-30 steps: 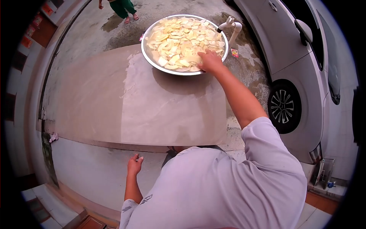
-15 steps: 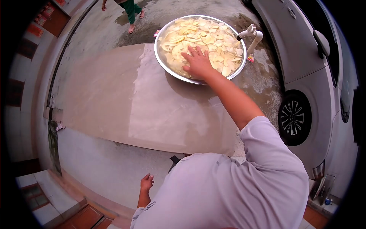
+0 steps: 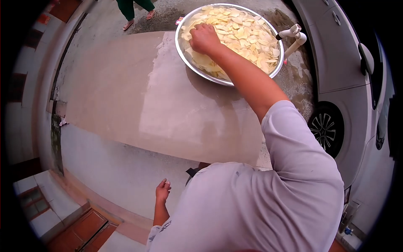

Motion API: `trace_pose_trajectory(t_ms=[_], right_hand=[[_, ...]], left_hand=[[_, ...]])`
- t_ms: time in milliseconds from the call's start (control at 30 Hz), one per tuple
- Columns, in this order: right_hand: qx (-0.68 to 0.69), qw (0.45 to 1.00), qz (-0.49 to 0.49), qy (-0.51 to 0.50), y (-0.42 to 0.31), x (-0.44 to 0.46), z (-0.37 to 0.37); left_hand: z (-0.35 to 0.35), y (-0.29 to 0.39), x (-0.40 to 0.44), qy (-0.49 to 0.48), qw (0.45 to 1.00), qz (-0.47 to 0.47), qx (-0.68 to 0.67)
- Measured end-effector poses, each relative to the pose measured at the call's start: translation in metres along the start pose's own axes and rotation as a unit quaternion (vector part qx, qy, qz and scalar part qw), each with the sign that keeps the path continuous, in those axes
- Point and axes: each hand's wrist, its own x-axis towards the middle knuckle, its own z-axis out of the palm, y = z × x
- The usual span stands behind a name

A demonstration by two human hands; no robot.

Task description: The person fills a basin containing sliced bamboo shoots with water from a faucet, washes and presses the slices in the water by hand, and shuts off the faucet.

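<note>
A large round metal basin at the top centre holds many pale yellow slices in liquid. Over the left part of the basin is my right hand, with its fingers curled down at the slices; the fingertips are hidden, so what they hold cannot be made out. My left hand hangs low beside my body, above the pale ground, its fingers loosely bent and apart with nothing in them.
A broad brown board lies between me and the basin. To the basin's right stands a white pipe tap, then a parked car. Beyond the board, at the upper left, a person in green trousers stands.
My right hand has moved leftward across the basin, and its fingers, spread half a second ago, are now curled down. The person in green trousers has shifted their feet.
</note>
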Motion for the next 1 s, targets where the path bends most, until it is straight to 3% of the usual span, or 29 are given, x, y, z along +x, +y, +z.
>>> trace_pose_trajectory(t_ms=[67, 133, 200, 233, 333, 367, 467, 533, 600, 733, 933, 1000], right_hand=[[-0.004, 1.000, -0.015, -0.018, -0.001, 0.035, 0.010], [-0.006, 0.996, -0.059, 0.067, 0.004, 0.051, 0.042], [-0.009, 0.994, -0.051, -0.101, 0.005, 0.063, 0.031], [-0.016, 0.995, -0.047, -0.083, 0.006, 0.066, 0.029], [-0.028, 0.980, -0.005, -0.195, 0.006, 0.088, -0.014], [-0.005, 0.999, -0.011, -0.048, 0.021, 0.091, 0.006], [-0.003, 0.998, 0.055, 0.023, 0.067, 0.117, 0.025], [-0.011, 0.992, 0.110, -0.060, 0.090, 0.126, 0.022], [-0.016, 0.992, 0.127, -0.004, 0.115, 0.125, 0.054], [0.015, 0.987, 0.141, -0.080, 0.108, 0.113, 0.036], [0.014, 0.983, 0.124, -0.138, 0.102, 0.097, 0.024], [-0.028, 0.989, 0.109, -0.095, 0.092, 0.105, -0.006]], left_hand=[[0.003, -0.003, -0.005, 0.015, 1.000, -0.011, -0.010], [0.004, -0.009, -0.011, 0.029, 0.999, -0.033, -0.012], [0.003, -0.020, -0.018, 0.033, 0.998, -0.046, -0.026], [0.002, -0.023, -0.023, 0.040, 0.997, -0.056, -0.027], [0.002, -0.044, -0.023, 0.052, 0.993, -0.095, -0.040], [0.003, -0.048, -0.025, 0.046, 0.992, -0.110, -0.041], [0.005, -0.044, -0.030, 0.032, 0.991, -0.132, -0.015], [0.005, -0.045, -0.027, 0.035, 0.991, -0.125, -0.022], [0.005, -0.056, -0.023, 0.049, 0.991, -0.105, -0.061], [0.007, -0.064, -0.016, 0.052, 0.989, -0.113, -0.083], [0.003, -0.036, 0.005, -0.019, 0.989, -0.114, 0.092], [-0.001, -0.014, 0.010, 0.018, 0.994, -0.095, 0.053]])
